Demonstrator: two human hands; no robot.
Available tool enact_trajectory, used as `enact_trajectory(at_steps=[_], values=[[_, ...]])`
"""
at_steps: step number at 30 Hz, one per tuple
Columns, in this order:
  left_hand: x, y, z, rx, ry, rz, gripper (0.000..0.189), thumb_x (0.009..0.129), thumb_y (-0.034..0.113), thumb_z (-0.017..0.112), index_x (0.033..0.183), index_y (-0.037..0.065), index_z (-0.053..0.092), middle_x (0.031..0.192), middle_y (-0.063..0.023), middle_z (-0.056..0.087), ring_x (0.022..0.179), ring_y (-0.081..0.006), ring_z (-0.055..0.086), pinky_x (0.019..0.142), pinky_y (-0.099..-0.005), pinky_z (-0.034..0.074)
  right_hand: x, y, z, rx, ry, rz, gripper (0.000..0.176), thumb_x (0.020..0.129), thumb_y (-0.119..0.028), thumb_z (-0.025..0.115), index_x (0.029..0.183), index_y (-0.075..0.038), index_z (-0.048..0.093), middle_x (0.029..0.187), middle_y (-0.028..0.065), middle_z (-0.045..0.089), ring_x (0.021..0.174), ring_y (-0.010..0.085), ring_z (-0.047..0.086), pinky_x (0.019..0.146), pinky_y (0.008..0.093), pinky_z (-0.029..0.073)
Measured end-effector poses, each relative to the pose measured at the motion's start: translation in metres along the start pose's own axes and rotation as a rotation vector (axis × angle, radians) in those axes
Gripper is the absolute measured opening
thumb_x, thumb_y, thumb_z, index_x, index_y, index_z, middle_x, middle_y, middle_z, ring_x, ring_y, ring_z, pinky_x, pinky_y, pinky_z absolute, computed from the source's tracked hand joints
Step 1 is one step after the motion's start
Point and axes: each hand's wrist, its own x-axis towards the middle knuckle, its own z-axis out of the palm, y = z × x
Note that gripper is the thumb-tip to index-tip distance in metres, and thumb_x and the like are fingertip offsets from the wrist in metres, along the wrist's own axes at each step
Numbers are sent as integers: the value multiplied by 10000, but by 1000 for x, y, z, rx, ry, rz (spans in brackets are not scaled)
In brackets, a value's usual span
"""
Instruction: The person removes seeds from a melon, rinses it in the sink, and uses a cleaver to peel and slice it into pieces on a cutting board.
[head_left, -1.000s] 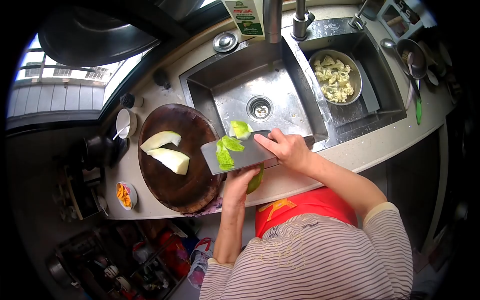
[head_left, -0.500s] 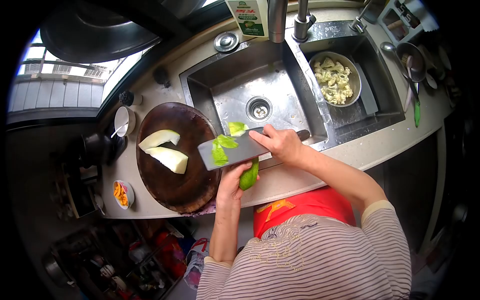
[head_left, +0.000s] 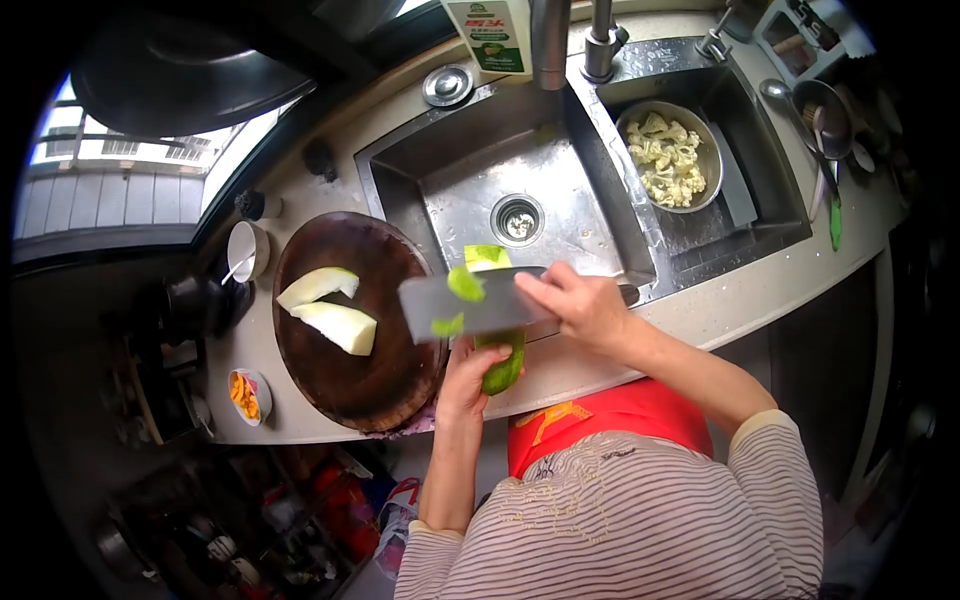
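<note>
My right hand [head_left: 585, 308] is wrapped round the handle of a wide cleaver [head_left: 470, 303], its blade pointing left with bits of green peel on it. Below the blade my left hand [head_left: 468, 377] grips a green-skinned piece of melon [head_left: 502, 365], partly hidden by the blade. Beyond the cleaver, a pale cut end with green edging [head_left: 486, 257] shows over the sink's near edge. Two peeled pale melon pieces, an upper one [head_left: 320, 285] and a lower one [head_left: 342, 327], lie on the round dark chopping board [head_left: 390, 375] to the left.
Behind the hands is a steel sink [head_left: 470, 180]; its right basin holds a bowl of cauliflower [head_left: 668, 165]. At left stand a white bowl with a spoon [head_left: 246, 250] and a small bowl of orange pieces [head_left: 247, 396]. Ladles [head_left: 822, 130] lie at far right.
My right hand and the cleaver have shifted slightly right and down. The held melon piece sits a little lower, and the peel bits on the blade have changed position.
</note>
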Motion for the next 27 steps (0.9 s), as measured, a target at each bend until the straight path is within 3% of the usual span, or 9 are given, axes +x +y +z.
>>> enact_trajectory(at_steps=[4,5,8,10,13,16,18,20,27], values=[[-1,2,6,3,2,-4,669,682,64,658,1285,-6,376,1083,-121,566,824,-225,613,585,-348,568,3,4,8,-87,51,-96,422,725,-51,605,1144,-96,609,821,73,578,549,196,610,478,303,500],[-4,7,10,-16,-18,2,682,676,70,670,1287,-4,376,1082,-118,565,831,-225,611,588,-348,567,4,9,7,-73,46,-71,420,726,-32,580,1136,-115,608,826,80,576,565,227,614,476,321,497],[-11,10,9,49,-120,58,735,651,115,719,1292,18,372,1067,-83,559,844,-173,594,625,-296,526,3,40,19,-170,-51,84,414,745,-2,545,1125,-154,604,828,91,574,592,271,613,506,364,501],[-23,13,13,133,-190,86,710,657,118,726,1272,24,384,1050,-73,561,852,-160,588,653,-279,509,13,67,17,-235,-224,310,424,764,22,516,1124,-188,597,839,95,573,621,311,607,547,400,504],[-21,18,12,94,-179,88,696,662,119,729,1261,23,388,1044,-70,561,866,-155,582,657,-277,508,18,54,8,-98,2,205,339,784,8,516,1062,-165,604,798,89,562,592,293,599,517,388,502],[-6,12,2,161,-90,133,681,662,109,721,1263,33,409,1055,-59,563,966,-147,551,838,-279,457,19,17,-3,-3,71,46,381,763,-6,538,1103,-163,605,760,62,541,532,244,582,442,341,487],[-6,12,4,194,10,83,626,662,54,707,1236,28,459,1092,-59,564,1029,-157,535,908,-287,417,15,-6,-8,-16,37,-40,405,738,-29,593,1131,-121,621,807,74,583,568,215,610,488,312,497],[-8,7,2,184,77,52,579,668,-38,694,1210,11,498,1132,-70,555,1028,-167,539,884,-295,446,13,-13,-4,-54,62,-97,408,727,-39,600,1130,-101,619,827,77,585,559,203,611,478,301,497],[-6,11,7,190,12,47,585,692,1,654,1241,1,452,1105,-90,545,952,-187,559,747,-304,514,12,-4,7,-80,101,-110,419,721,-48,589,1139,-81,605,844,83,577,546,204,613,457,302,498]])
